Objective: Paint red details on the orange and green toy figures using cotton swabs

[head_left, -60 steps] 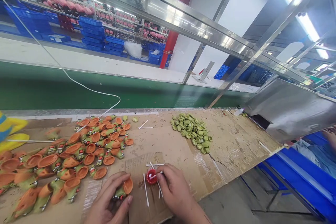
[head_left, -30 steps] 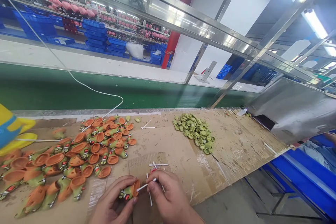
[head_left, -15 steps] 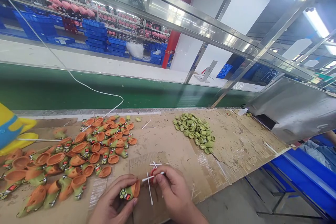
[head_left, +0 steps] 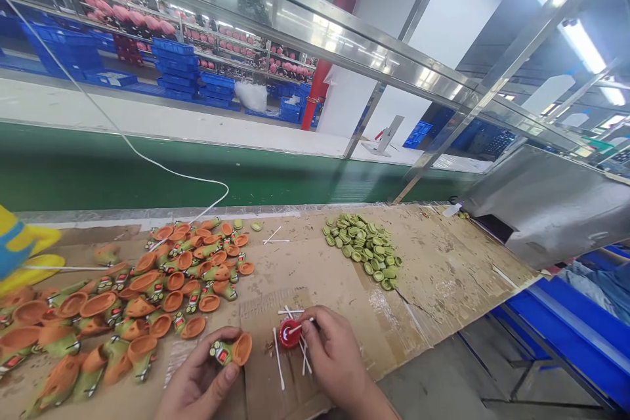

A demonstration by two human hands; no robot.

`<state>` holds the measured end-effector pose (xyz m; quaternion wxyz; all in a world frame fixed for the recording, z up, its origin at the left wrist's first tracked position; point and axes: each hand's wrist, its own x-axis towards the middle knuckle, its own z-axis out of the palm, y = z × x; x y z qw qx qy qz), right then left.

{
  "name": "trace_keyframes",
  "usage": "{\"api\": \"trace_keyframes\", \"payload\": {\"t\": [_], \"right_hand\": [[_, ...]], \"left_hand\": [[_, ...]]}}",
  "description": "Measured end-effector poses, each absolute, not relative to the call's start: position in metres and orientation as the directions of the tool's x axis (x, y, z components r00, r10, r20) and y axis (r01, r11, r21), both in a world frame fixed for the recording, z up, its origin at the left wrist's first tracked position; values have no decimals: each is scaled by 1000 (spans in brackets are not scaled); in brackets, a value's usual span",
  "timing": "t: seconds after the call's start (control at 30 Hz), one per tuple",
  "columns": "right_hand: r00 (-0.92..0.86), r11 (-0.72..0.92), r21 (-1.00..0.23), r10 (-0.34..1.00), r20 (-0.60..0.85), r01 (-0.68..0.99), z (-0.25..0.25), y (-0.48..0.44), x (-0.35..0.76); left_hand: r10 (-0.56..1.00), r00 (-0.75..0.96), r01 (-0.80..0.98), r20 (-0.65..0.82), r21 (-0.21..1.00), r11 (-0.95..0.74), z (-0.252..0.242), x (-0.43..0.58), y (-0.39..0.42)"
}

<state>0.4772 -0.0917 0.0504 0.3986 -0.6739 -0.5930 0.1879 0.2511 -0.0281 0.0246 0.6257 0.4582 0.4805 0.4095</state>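
Observation:
In my left hand is a small orange and green figurine piece with an oval orange hollow facing right and a red mark on its side. My right hand pinches a cotton swab, its far end at a small round red pot. More cotton swabs lie around the pot, several partly under my right hand. Many similar orange and green pieces are heaped to the left of my hands.
Green oval caps form a pile on the cardboard-covered table. Two swabs lie farther back. A white cord hangs at left, beside a yellow and blue object. A metal housing stands at right.
My right hand has brought the swab from beside the figurine piece down to the red pot, now uncovered to view. My left hand has shifted slightly left with the piece.

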Motion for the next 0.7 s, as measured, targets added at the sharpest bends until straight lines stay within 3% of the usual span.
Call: {"api": "trace_keyframes", "payload": {"t": [0.27, 0.47, 0.7], "right_hand": [[254, 52, -780, 930, 265, 624, 65, -95, 476], [239, 65, -949, 960, 143, 310, 72, -92, 452], [193, 39, -892, 971, 140, 451, 72, -84, 438]], "left_hand": [[941, 209, -154, -265, 942, 300, 25, 254, -33], [935, 308, -146, -176, 962, 230, 13, 248, -28], [920, 367, -183, -136, 959, 215, 10, 248, -28]]}}
